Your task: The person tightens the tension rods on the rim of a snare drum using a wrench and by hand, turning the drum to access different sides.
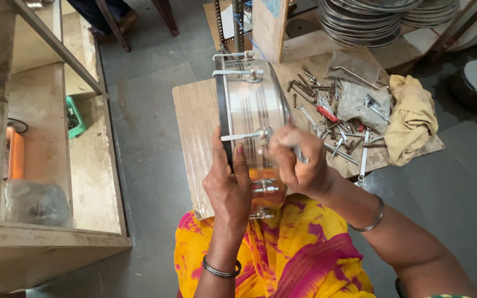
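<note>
A: Head view. Where did you have the metal drum shell [252, 110]?

B: On its side on the wooden board [194, 127], its axis lying left-right and one rim against your lap, probably so the tension lugs faced up.

A: And your hands?

B: Your left hand [228, 185] clasped the black rim, fingers wrapped, steadying it. Your right hand [298, 160] was fisted around a small tool [300, 154] at a lug. Loose bolts [332, 129] and a yellow cloth [412, 118] lay near.

A yellow cloth [412, 118] lies beside scattered bolts [332, 129], stacked metal discs [360, 19] behind.
</note>
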